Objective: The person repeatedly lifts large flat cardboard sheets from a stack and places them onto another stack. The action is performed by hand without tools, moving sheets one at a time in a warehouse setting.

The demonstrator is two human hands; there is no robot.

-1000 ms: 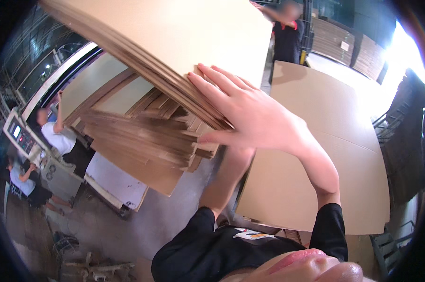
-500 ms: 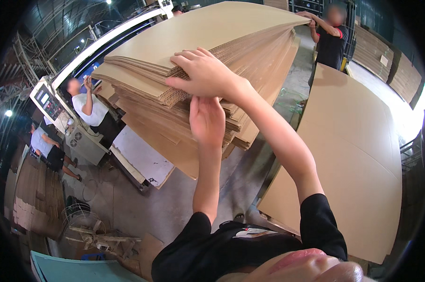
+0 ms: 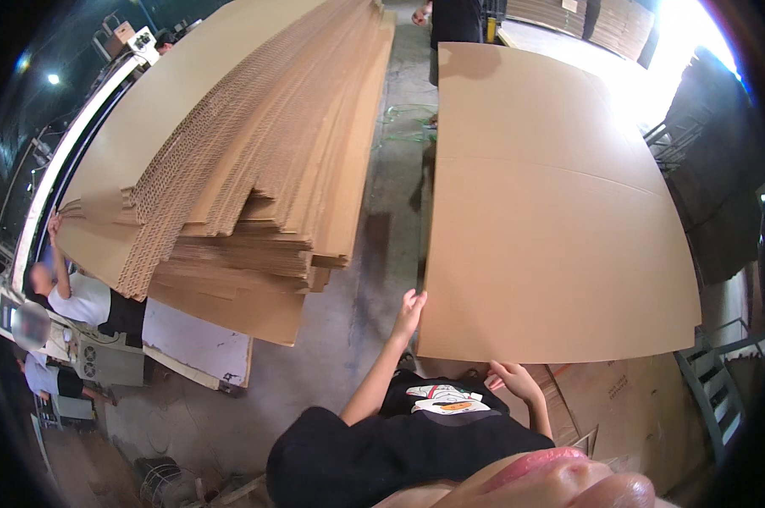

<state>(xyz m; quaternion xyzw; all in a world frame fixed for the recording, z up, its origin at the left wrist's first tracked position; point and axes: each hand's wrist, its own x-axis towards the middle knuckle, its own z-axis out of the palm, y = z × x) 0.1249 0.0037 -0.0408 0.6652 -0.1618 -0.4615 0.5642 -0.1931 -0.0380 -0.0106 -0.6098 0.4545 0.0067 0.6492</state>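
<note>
"What is seen around the scuffed white board [image 3: 196, 334]?"

"Just to its left, a grey machine cabinet [image 3: 110, 362] is placed. Above that, 1 person in a white shirt [image 3: 84, 300] is seen; farther left, 1 person in a light-blue top [image 3: 40, 373]."

"And elsewhere?"

"Far to the board's right, a slatted grey rack [image 3: 714, 391] is seen; high above it, a lamp [image 3: 53, 80] is lit."

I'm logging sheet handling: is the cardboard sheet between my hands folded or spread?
Spread: the cardboard sheet shows one broad face, with no panel folded over it.
</note>
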